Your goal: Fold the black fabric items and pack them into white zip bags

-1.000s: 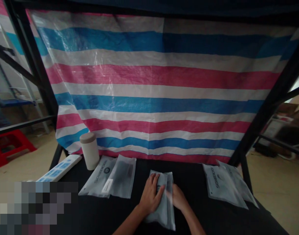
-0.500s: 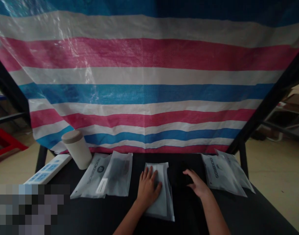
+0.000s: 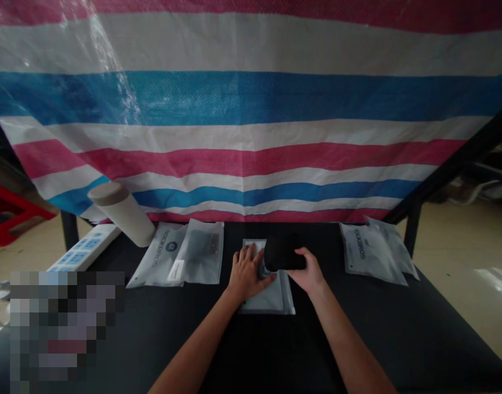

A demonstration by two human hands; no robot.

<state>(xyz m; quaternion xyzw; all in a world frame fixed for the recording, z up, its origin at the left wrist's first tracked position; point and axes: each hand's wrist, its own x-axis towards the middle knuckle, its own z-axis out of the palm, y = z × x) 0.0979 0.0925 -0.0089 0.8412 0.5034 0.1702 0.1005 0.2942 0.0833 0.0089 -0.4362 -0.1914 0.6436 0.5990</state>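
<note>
My right hand (image 3: 310,275) grips a soft black bundle (image 3: 283,253), probably cloth, and holds it just above a frosted plastic zip bag (image 3: 267,300) lying flat on the black table (image 3: 336,339). My left hand (image 3: 248,275) rests on that bag with its fingers spread. A small grey-green object (image 3: 264,270) shows between the black bundle and my left hand, and I cannot tell what it is.
Two frosted bags printed ROCKBROS (image 3: 158,255) lie left of my hands, and another pair (image 3: 371,254) lies to the right. A beige bottle (image 3: 119,213) lies tilted by a white power strip (image 3: 84,249). A striped tarp (image 3: 251,137) hangs behind the table.
My right hand has lifted the black bundle from the table and brought it over the bag. My left hand stays on the bag. The view has tilted downward.
</note>
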